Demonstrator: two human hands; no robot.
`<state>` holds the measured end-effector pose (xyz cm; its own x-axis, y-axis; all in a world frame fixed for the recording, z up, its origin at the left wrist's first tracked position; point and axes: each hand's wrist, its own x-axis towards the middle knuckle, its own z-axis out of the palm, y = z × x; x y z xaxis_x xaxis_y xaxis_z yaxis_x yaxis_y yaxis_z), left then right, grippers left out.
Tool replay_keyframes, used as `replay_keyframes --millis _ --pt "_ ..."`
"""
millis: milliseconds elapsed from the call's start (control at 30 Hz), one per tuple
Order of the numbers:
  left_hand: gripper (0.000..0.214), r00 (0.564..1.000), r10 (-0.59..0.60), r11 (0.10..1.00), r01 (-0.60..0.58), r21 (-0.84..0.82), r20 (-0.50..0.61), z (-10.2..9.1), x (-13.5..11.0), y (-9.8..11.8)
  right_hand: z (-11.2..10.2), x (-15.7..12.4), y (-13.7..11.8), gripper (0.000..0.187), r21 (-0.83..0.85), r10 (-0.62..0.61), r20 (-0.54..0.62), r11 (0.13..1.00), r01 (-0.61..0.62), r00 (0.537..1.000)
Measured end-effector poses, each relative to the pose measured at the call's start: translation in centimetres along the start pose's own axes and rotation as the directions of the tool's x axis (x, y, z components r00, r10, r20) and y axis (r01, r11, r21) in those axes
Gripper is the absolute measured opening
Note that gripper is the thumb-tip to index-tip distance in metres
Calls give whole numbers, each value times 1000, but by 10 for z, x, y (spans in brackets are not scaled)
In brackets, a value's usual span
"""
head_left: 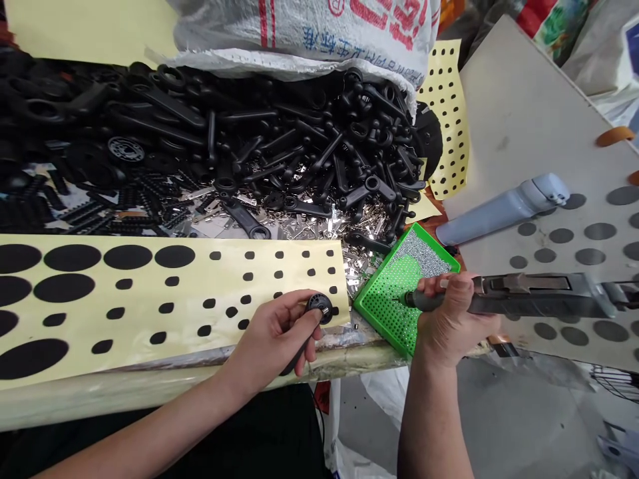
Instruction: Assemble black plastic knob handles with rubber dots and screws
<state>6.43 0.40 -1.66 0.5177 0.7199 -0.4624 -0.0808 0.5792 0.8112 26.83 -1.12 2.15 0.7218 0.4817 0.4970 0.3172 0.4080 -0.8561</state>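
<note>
My left hand (279,332) is closed around a black plastic handle (319,307), with its round end up between thumb and fingers. A small metal piece shows in that round end. In my right hand (452,316) is a dark grey electric screwdriver (529,294), held level with its tip pointing left. The tip is over the green tray (382,273), whose far corner holds many small silver screws (424,253). Whether the tip touches the tray I cannot tell.
Black plastic handles (279,140) lie heaped behind, among small metal clips (309,223) and black strips (90,213). Yellow sheets with black spots (210,332) lie in front. A printed white sack (309,40) stands behind; a grey-blue cylinder (499,209) lies right.
</note>
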Motion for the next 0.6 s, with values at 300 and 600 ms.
replay_keyframes --millis 300,600 --pt "43 1000 8 1000 -8 4 20 4 -4 11 -2 6 -25 32 57 -84 40 995 82 996" --pt "32 998 55 997 -54 -54 27 2 -1 -1 37 -29 -61 44 224 69 222 967 -120 973"
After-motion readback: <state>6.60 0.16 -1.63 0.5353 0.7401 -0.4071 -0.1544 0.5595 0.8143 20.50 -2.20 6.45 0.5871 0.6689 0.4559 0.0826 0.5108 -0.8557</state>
